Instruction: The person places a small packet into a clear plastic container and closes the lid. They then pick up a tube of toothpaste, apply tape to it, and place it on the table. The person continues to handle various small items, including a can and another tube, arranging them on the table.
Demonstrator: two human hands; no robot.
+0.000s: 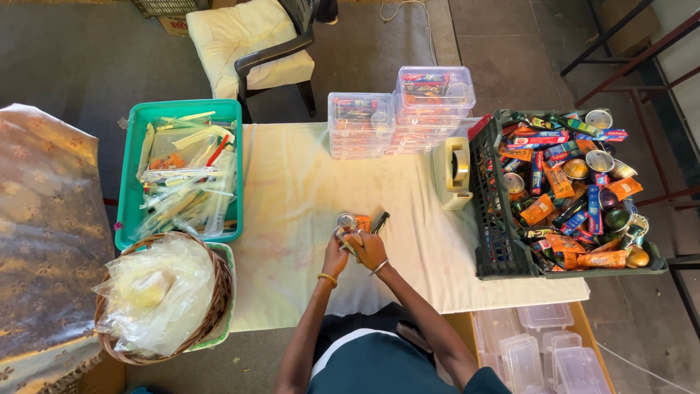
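Hands (pixel 355 246) together clutching small shiny round tin (pixel 345 220), orange packet (pixel 362 222).

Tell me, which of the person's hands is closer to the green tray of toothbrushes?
Left. The left hand is on the side toward the green tray, and the right hand sits just beyond it, farther from the tray.

Small item (pixel 348 239) between both hands too hidden to identify; lower boxes (pixel 543 350) cut off.

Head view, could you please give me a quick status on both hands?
Left hand and right hand together over the cloth, gripping small packets. Small tin just beyond. Nothing blocking.
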